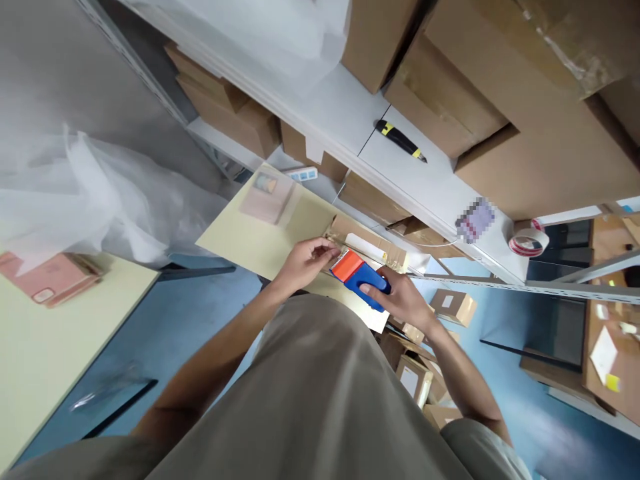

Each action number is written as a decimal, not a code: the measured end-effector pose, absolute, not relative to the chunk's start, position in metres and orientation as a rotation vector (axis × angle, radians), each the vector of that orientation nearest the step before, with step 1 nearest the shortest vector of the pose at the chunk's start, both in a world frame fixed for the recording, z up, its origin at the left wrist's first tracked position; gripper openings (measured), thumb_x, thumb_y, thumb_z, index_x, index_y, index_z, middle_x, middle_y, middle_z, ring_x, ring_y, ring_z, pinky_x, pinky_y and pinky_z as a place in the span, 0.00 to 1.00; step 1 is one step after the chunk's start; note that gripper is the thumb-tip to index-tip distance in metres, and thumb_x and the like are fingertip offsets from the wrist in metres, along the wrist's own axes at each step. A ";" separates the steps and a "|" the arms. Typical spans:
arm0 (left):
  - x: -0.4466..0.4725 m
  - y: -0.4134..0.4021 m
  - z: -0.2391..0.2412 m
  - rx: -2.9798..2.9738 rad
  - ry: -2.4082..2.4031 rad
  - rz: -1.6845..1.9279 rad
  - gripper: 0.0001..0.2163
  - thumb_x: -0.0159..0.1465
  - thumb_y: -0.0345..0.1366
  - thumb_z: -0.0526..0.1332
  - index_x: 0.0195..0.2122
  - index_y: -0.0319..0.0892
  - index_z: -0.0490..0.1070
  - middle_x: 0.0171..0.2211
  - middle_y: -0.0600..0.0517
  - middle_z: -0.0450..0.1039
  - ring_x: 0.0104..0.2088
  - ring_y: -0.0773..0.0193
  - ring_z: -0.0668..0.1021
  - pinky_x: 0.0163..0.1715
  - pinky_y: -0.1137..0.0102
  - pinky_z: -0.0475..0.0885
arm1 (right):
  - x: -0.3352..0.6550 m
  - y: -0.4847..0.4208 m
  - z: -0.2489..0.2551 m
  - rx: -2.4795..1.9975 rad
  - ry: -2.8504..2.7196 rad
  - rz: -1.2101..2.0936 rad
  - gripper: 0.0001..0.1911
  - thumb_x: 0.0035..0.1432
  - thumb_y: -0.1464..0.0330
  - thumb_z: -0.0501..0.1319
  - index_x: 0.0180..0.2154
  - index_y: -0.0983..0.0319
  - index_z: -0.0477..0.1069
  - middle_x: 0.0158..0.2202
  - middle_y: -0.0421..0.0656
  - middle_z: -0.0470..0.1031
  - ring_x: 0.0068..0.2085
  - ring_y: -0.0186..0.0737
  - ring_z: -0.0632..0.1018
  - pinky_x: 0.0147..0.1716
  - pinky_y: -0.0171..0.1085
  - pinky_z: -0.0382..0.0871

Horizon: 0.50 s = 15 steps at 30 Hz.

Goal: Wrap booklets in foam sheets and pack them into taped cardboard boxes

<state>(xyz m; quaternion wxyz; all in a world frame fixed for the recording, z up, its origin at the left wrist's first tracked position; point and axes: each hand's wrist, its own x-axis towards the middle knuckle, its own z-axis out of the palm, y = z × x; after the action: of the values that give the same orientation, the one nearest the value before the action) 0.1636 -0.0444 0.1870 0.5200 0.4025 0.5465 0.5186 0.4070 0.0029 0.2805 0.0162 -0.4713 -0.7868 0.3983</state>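
Note:
My right hand (403,297) is wrapped round the blue body of a tape dispenser (363,280). Its orange-red front ends in a pale serrated edge pointing up and left. Close against that edge, my left hand (311,260) has its thumb and fingers pinched together; what they hold, if anything, is too small to make out. Just beyond the dispenser, a cardboard box (395,251) with a white label lies on the pale yellow tabletop (255,250).
On the shelf (370,123) above lie a black-and-yellow utility knife (401,140), a roll of tape (529,242) and large cardboard boxes (555,147). Clear plastic wrapping (115,193) hangs at left over pinkish packages (50,277). Small cartons (453,307) sit low at right.

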 end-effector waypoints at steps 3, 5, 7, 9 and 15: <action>0.157 -0.052 0.174 0.871 1.357 1.248 0.23 0.64 0.61 0.70 0.37 0.43 0.82 0.32 0.49 0.82 0.33 0.60 0.81 0.36 0.67 0.80 | 0.409 0.022 0.302 -1.466 -2.556 1.368 0.27 0.67 0.40 0.67 0.33 0.57 0.73 0.25 0.38 0.77 0.25 0.40 0.77 0.23 0.36 0.62; 0.140 -0.053 0.165 0.757 1.477 1.318 0.21 0.65 0.59 0.70 0.38 0.42 0.82 0.31 0.51 0.80 0.31 0.62 0.79 0.32 0.69 0.78 | 0.418 0.038 0.323 -1.487 -2.619 1.486 0.26 0.68 0.42 0.68 0.34 0.57 0.75 0.25 0.38 0.79 0.24 0.39 0.78 0.21 0.35 0.62; 0.118 -0.050 0.150 0.610 1.614 1.423 0.21 0.63 0.57 0.71 0.38 0.42 0.81 0.31 0.51 0.79 0.29 0.64 0.77 0.30 0.70 0.76 | 0.428 0.056 0.346 -1.588 -2.610 1.597 0.25 0.69 0.43 0.67 0.36 0.58 0.77 0.25 0.39 0.80 0.23 0.39 0.79 0.20 0.35 0.64; 0.102 -0.044 0.132 0.568 1.615 1.398 0.21 0.60 0.56 0.73 0.37 0.41 0.81 0.31 0.50 0.79 0.30 0.64 0.76 0.30 0.70 0.75 | 0.432 0.073 0.366 -1.697 -2.575 1.639 0.25 0.68 0.42 0.68 0.36 0.58 0.78 0.25 0.40 0.81 0.22 0.40 0.79 0.19 0.36 0.66; 0.117 -0.025 0.082 0.396 1.476 1.341 0.24 0.56 0.60 0.75 0.34 0.41 0.78 0.27 0.53 0.76 0.27 0.66 0.74 0.29 0.70 0.73 | 0.398 0.099 0.397 -1.843 -2.572 1.647 0.27 0.65 0.40 0.70 0.35 0.58 0.79 0.25 0.42 0.82 0.22 0.41 0.80 0.20 0.37 0.69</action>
<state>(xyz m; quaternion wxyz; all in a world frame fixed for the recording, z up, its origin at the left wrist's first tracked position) 0.1170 -0.0246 0.0817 0.5261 0.1656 0.6174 0.5609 0.3982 0.0987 0.3969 -0.2112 -0.5049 -0.7047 0.4514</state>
